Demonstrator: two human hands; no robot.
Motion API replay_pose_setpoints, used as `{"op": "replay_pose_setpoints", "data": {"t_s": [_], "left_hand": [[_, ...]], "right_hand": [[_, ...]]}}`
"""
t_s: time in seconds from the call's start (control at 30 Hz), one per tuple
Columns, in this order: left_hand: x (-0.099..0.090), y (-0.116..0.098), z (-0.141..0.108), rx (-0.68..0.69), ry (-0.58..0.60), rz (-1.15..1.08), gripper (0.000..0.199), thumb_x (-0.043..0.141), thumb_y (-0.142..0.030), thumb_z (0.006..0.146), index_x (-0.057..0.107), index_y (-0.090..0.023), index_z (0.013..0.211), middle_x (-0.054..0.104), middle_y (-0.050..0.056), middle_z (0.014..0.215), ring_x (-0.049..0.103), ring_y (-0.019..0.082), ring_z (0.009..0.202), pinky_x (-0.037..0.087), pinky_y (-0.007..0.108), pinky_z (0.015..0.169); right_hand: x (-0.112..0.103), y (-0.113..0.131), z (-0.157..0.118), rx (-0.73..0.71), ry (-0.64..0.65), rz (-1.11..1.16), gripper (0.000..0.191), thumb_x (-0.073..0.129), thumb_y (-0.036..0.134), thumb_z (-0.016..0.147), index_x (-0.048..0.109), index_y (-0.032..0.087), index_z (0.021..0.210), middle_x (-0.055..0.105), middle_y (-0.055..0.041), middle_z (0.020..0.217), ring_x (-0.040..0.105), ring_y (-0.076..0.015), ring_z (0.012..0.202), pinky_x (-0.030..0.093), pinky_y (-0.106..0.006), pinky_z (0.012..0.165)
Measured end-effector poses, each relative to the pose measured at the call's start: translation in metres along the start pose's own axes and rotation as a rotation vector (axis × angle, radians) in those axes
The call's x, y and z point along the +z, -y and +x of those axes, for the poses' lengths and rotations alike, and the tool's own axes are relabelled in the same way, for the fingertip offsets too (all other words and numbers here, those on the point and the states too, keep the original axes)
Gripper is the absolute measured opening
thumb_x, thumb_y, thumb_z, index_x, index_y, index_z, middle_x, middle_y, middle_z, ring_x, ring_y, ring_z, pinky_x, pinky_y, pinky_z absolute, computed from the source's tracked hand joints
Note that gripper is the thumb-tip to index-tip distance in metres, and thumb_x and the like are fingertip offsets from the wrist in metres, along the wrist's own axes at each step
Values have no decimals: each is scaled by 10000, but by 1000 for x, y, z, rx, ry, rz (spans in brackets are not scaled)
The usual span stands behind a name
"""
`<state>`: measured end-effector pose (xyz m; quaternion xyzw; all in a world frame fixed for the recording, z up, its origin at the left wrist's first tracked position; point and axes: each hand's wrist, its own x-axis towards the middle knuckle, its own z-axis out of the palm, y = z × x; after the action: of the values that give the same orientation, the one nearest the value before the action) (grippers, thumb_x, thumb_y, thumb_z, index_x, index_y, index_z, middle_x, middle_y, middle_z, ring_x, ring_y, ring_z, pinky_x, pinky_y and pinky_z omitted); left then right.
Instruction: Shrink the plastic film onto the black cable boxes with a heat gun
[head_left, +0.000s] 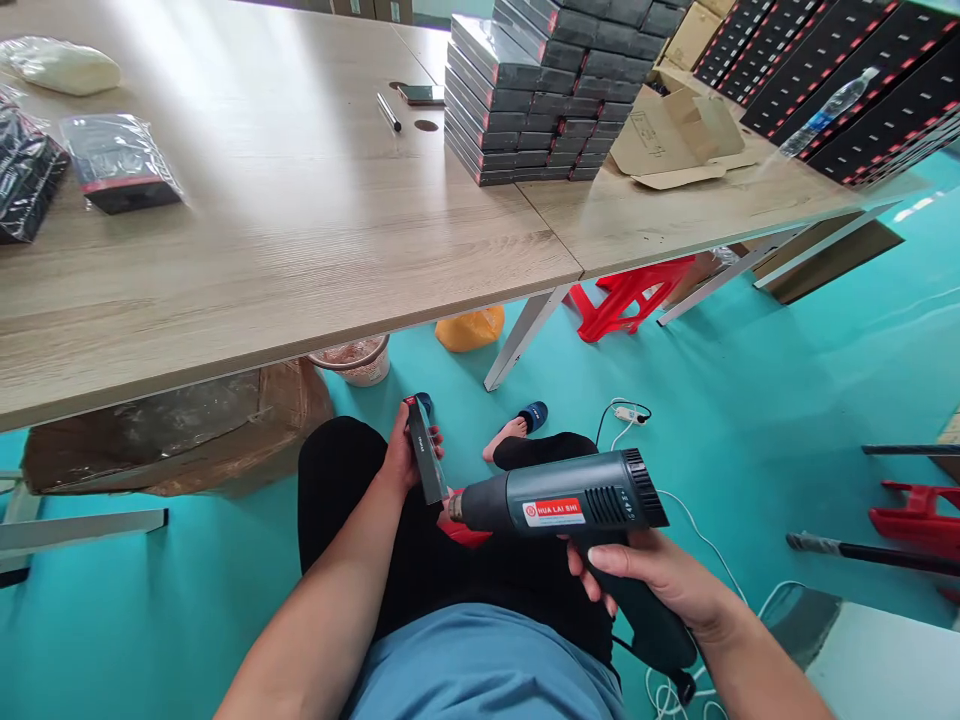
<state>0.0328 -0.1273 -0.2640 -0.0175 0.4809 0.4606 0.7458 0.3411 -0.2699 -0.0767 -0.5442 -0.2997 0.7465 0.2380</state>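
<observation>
My right hand [637,570] is wrapped round the grip of a dark green heat gun [559,495] with a red and white label. Its metal nozzle points left, close to the lower end of a slim black box [424,450]. That box is in my left hand [403,450], tilted on its narrow side over my lap, fingers on its far side and thumb near its top end. Whether the box has film around it is hard to tell. A cord runs from the heat gun's handle down toward the floor.
A wooden table [300,250] ahead bears a tall stack of wrapped boxes [540,110], a phone [421,95], a pen [388,112] and wrapped packs [120,160]. Under it are a bucket [364,365] and a large carton [180,430]. A power strip [630,414] lies on the floor.
</observation>
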Motion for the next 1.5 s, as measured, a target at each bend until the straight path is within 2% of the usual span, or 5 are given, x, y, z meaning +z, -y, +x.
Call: {"op": "replay_pose_setpoints", "data": {"t_s": [0.27, 0.47, 0.8, 1.27, 1.5], "left_hand": [[8, 4, -12, -156, 268, 14, 520, 590, -520, 930, 708, -70, 1162, 766, 188, 947, 747, 295, 838, 622, 412, 729], [6, 5, -15, -159, 271, -3, 509, 534, -471, 993, 682, -77, 1280, 781, 183, 1103, 765, 298, 924, 622, 430, 841], [9, 4, -12, -255, 332, 5, 567, 531, -488, 979, 647, -63, 1337, 765, 223, 1149, 759, 352, 1008, 613, 491, 867], [6, 3, -7, -77, 100, -126, 563, 519, -576, 986, 679, -85, 1211, 769, 173, 941, 750, 280, 780, 625, 409, 728], [6, 0, 5, 0, -185, -192, 328, 538, -411, 989, 625, -150, 1167, 732, 124, 869, 728, 273, 717, 603, 382, 639]], "right_hand": [[14, 36, 74, -202, -230, 136, 323, 829, 418, 764, 751, 152, 929, 718, -53, 839, 647, -149, 668, 543, -229, 538], [7, 45, 62, -51, 292, -226, 325, 868, 405, 724, 762, 131, 864, 731, -71, 815, 664, -181, 650, 530, -261, 516], [-6, 32, 87, -177, -227, 151, 313, 811, 417, 779, 768, 152, 940, 721, -60, 837, 656, -144, 653, 561, -212, 513], [-3, 31, 61, -40, 150, -149, 374, 861, 441, 737, 767, 124, 913, 741, -90, 832, 664, -193, 658, 524, -273, 511], [5, 9, 42, -78, -182, 23, 464, 856, 518, 757, 765, 166, 1045, 730, -69, 894, 652, -179, 710, 546, -267, 565]]}}
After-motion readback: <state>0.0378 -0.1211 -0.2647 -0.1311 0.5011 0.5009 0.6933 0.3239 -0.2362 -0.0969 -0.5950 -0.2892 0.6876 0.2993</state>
